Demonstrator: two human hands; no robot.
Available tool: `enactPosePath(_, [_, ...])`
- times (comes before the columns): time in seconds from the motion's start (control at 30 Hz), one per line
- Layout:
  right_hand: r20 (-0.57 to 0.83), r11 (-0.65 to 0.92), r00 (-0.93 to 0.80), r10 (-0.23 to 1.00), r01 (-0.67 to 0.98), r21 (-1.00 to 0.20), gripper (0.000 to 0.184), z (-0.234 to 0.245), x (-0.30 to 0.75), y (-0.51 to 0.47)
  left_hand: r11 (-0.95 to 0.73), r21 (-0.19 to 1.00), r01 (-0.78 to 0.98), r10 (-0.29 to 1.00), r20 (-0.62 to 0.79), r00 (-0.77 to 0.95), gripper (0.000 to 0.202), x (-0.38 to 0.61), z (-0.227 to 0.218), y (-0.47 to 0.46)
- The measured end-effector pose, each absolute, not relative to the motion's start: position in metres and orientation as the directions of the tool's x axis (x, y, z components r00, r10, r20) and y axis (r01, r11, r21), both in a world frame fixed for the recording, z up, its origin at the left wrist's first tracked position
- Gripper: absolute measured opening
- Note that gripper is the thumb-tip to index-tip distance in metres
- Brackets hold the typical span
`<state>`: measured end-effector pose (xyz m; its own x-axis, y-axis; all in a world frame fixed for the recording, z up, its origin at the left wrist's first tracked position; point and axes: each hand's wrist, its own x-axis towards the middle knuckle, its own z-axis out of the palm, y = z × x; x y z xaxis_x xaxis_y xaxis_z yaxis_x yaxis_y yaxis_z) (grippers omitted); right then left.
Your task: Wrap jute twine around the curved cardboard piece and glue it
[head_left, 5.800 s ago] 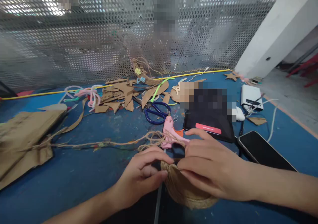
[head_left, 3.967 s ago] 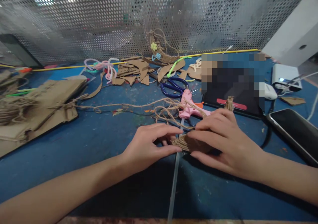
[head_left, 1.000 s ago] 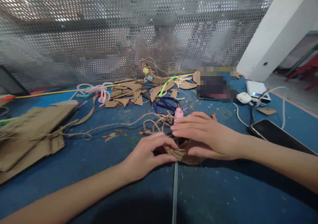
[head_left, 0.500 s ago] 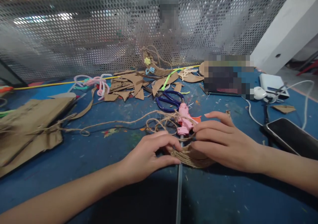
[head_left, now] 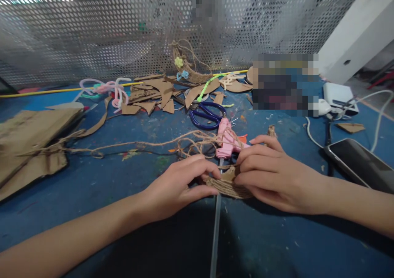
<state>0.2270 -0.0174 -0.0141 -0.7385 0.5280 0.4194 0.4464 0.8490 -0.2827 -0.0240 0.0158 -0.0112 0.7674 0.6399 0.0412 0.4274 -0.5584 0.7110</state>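
A twine-wrapped cardboard piece (head_left: 226, 186) lies on the blue table (head_left: 123, 187) between both my hands. My left hand (head_left: 178, 185) pinches its left end with thumb and fingers closed. My right hand (head_left: 271, 175) covers and grips its right side, fingers curled over the top. Loose jute twine (head_left: 187, 142) trails from the piece leftward across the table. A pink glue gun (head_left: 227, 140) lies just behind my fingers, with a clear glue stick (head_left: 215, 233) running toward me.
Blue scissors (head_left: 206, 117) and cardboard scraps (head_left: 154, 95) lie further back, with pipe cleaners (head_left: 107, 90). Folded cardboard (head_left: 30, 142) sits at left. A phone (head_left: 358, 159), a white power bank (head_left: 338, 95) and cables are at right. A perforated metal screen (head_left: 123, 27) closes the back.
My view has shifted about. Both hands have stayed on the twine-wrapped piece, and my right hand's fingers have curled tighter over it since half a second ago.
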Motion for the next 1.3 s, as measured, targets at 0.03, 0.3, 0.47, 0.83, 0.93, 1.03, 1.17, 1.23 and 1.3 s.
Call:
enactPosePath(0.03, [0.416, 0.848, -0.740, 0.529, 0.443, -0.290, 0.018, -0.0137, 0.2268, -0.0178, -0.561, 0.709, 0.426, 0.636, 0.040, 0.770, 0.014, -0.0242, -0.0114, 0.0157])
enactPosePath(0.3, [0.382, 0.848, -0.758, 0.529, 0.458, -0.266, 0.020, -0.0121, 0.2257, -0.0194, -0.626, 0.690, 0.362, 0.558, 0.073, 0.826, 0.018, -0.0240, -0.0113, 0.0166])
enactPosePath(0.47, [0.341, 0.851, -0.780, 0.525, 0.478, -0.216, 0.024, -0.0092, 0.2264, -0.0210, -0.615, 0.694, 0.375, 0.541, 0.026, 0.840, 0.016, -0.0234, -0.0092, 0.0183])
enactPosePath(0.83, [0.436, 0.839, -0.718, 0.543, 0.492, -0.234, 0.014, -0.0104, 0.2303, -0.0191, -0.630, 0.670, 0.393, 0.526, -0.005, 0.851, 0.018, -0.0246, -0.0074, 0.0184])
enactPosePath(0.93, [0.408, 0.847, -0.743, 0.530, 0.488, -0.212, 0.015, -0.0118, 0.2296, -0.0199, -0.630, 0.667, 0.398, 0.527, -0.010, 0.850, 0.020, -0.0244, -0.0080, 0.0181])
enactPosePath(1.03, [0.391, 0.850, -0.757, 0.523, 0.496, -0.176, 0.017, -0.0130, 0.2289, -0.0205, -0.637, 0.662, 0.395, 0.522, -0.007, 0.853, 0.022, -0.0231, -0.0080, 0.0168])
enactPosePath(1.17, [0.374, 0.859, -0.778, 0.504, 0.495, -0.128, 0.020, -0.0137, 0.2272, -0.0216, -0.650, 0.657, 0.382, 0.500, -0.008, 0.866, 0.021, -0.0204, -0.0073, 0.0149])
enactPosePath(1.23, [0.368, 0.867, -0.791, 0.488, 0.488, -0.102, 0.021, -0.0135, 0.2265, -0.0224, -0.657, 0.652, 0.380, 0.481, -0.025, 0.876, 0.019, -0.0192, -0.0070, 0.0145])
enactPosePath(1.3, [0.356, 0.873, -0.804, 0.476, 0.481, -0.081, 0.022, -0.0128, 0.2267, -0.0229, -0.661, 0.647, 0.380, 0.468, -0.041, 0.883, 0.018, -0.0185, -0.0065, 0.0144])
